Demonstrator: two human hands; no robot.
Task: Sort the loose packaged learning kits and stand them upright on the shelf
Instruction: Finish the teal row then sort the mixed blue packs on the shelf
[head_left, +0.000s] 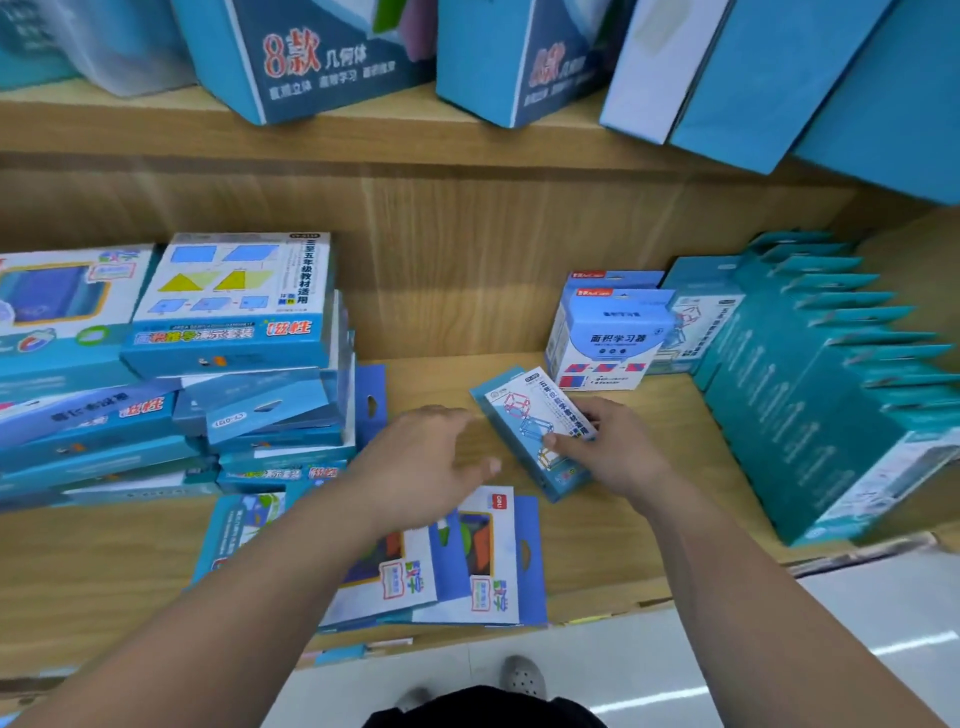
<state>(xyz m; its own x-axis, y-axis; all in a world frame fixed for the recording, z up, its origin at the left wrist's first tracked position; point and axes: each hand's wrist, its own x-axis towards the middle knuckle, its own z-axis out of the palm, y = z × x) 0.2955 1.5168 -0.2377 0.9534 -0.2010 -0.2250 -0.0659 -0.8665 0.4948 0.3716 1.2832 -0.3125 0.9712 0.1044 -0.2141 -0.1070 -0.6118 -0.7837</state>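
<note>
A person stands at a wooden shelf (597, 545), 1 grey shoe (522, 675) showing on the pale floor (779, 649) below. At the shelf's front edge 2 flat packs (483, 561) with hang tabs lie face up, side by side and overlapping, partly under the left forearm.

Just beyond them the left hand (421, 467) hangs over the bare wood, fingers spread and relaxed, holding nothing. Beside it the right hand (613, 447) grips a small blue-and-white kit (530, 415) printed with stick-built frames, thumb across the front and fingers curled round its right edge. The kit is tilted, its top pointing away to the left; whether its lower end touches the shelf cannot be told.

To the left a crooked pile (234, 322) of blue boxes lies flat, the top one showing blue and yellow shapes. To the right a row of teal boxes (821, 395) stands upright, packed face to face from the front edge toward the back panel. Behind the kit, 2 small white-and-blue boxes (605, 338) stand upright, one behind the other, just beside that row.

Farthest off, on the upper shelf (363, 140), large blue boxes (311, 62) stand leaning — 2 of them marked with a red 8.
</note>
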